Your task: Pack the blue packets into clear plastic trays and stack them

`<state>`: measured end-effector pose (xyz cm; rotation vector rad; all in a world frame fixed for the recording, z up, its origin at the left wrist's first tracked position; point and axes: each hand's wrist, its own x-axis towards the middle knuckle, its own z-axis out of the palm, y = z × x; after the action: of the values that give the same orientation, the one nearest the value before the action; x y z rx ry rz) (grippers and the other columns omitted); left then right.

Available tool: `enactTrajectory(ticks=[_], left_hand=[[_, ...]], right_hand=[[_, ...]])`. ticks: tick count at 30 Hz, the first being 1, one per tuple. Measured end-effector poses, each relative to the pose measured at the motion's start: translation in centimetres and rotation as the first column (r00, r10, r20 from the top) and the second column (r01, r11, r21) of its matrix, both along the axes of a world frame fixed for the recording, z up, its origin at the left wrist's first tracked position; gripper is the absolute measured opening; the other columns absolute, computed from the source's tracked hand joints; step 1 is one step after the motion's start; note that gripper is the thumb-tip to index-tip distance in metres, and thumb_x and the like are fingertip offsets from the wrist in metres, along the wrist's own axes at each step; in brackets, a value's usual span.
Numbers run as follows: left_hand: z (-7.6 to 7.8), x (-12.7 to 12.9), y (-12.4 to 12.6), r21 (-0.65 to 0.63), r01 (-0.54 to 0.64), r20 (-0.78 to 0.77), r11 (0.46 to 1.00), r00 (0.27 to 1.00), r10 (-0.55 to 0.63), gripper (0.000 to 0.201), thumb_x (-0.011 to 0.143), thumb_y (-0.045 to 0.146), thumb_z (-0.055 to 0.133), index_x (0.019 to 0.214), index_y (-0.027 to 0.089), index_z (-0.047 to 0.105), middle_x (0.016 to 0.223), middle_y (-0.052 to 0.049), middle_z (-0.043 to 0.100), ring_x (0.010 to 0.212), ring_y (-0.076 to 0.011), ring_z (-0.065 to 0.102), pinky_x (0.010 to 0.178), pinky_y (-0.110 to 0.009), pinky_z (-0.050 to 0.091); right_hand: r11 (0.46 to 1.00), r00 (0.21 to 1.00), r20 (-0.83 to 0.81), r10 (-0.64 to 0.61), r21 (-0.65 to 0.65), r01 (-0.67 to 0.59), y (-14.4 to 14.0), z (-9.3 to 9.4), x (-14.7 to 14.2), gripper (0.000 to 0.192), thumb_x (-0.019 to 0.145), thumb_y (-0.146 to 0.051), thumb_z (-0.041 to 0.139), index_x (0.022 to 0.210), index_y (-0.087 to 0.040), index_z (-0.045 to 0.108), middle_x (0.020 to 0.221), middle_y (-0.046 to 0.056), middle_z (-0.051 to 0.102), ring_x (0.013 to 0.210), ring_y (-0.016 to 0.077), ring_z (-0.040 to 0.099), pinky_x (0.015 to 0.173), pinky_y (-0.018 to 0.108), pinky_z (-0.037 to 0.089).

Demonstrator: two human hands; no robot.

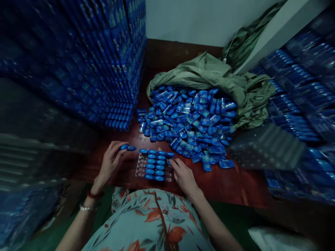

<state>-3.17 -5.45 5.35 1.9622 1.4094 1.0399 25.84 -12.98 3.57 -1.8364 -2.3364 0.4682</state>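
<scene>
A clear plastic tray (140,170) with rows of oval slots lies on the table in front of me. Two middle columns hold small flat blue bottles (150,161) laid side by side; the outer columns have bottles at the far end and bare slots nearer me. My left hand (111,158), left of the tray, pinches one blue bottle (128,147) just above the table. At the tray's right column, my right hand (183,174) has its fingers closed on another blue bottle (169,161), partly hidden by them.
A large heap of loose blue bottles (191,122) spills from a green sack (204,69) behind the tray. Tall stacks of filled trays (104,59) rise at the left, with more stacks (293,94) at the right. Nested clear trays (269,146) stand on the table's right side.
</scene>
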Motion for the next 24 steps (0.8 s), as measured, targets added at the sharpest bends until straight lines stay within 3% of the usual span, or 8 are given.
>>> enactTrajectory(ticks=[4,9,15,20,24], left_hand=[[-2.6,0.0,-3.5,0.021,0.000,-0.006,1.000,1.000,0.000,0.017,0.088,0.023,0.051,0.102,0.019,0.059,0.090,-0.004,0.059,0.082,-0.0155,0.058,0.072,-0.027,0.049],[-4.5,2.8,-3.4,0.041,0.173,-0.129,0.984,0.978,-0.166,0.024,0.091,0.016,0.041,0.111,0.019,0.054,0.096,-0.006,0.058,0.084,-0.0143,0.058,0.072,-0.025,0.049],[-3.8,3.2,-1.4,0.139,0.366,-0.417,0.920,0.865,-0.281,0.032,0.093,0.011,0.030,0.114,0.017,0.053,0.091,-0.006,0.058,0.080,-0.0147,0.056,0.069,-0.025,0.049],[-2.5,2.9,-0.5,0.050,0.534,-0.572,0.844,0.708,-0.414,0.027,0.092,0.011,0.034,0.110,0.018,0.055,0.100,-0.008,0.059,0.090,-0.0177,0.056,0.079,-0.031,0.049],[-2.5,2.4,-0.8,0.107,0.536,-0.580,0.837,0.718,-0.385,0.028,0.093,0.013,0.036,0.114,0.017,0.054,0.103,-0.010,0.059,0.092,-0.0188,0.056,0.080,-0.033,0.049]], right_hand=[[0.989,0.981,0.181,0.076,-0.138,-0.052,1.8,2.6,-0.7,0.038,0.088,-0.010,0.041,0.122,-0.019,0.053,0.107,0.011,0.059,0.096,0.0215,0.058,0.076,0.031,0.048],[0.990,0.962,0.253,0.105,-0.119,-0.077,2.2,2.6,-0.9,0.033,0.092,-0.020,0.042,0.122,-0.022,0.054,0.101,0.009,0.060,0.085,0.0192,0.060,0.070,0.027,0.045],[0.994,0.981,0.190,0.029,0.101,-0.049,0.8,0.1,-0.4,0.035,0.093,-0.023,0.041,0.126,-0.024,0.053,0.094,0.007,0.060,0.080,0.0169,0.059,0.065,0.025,0.046],[0.973,0.995,0.095,-0.017,0.231,-0.006,0.1,-1.6,-0.5,0.046,0.091,-0.013,0.038,0.134,-0.028,0.044,0.103,0.006,0.059,0.082,0.0142,0.059,0.067,0.022,0.047],[0.944,0.997,0.019,-0.074,0.322,0.064,0.5,-1.7,-0.2,0.040,0.094,-0.023,0.041,0.134,-0.023,0.046,0.094,0.005,0.060,0.073,0.0133,0.058,0.063,0.022,0.046]])
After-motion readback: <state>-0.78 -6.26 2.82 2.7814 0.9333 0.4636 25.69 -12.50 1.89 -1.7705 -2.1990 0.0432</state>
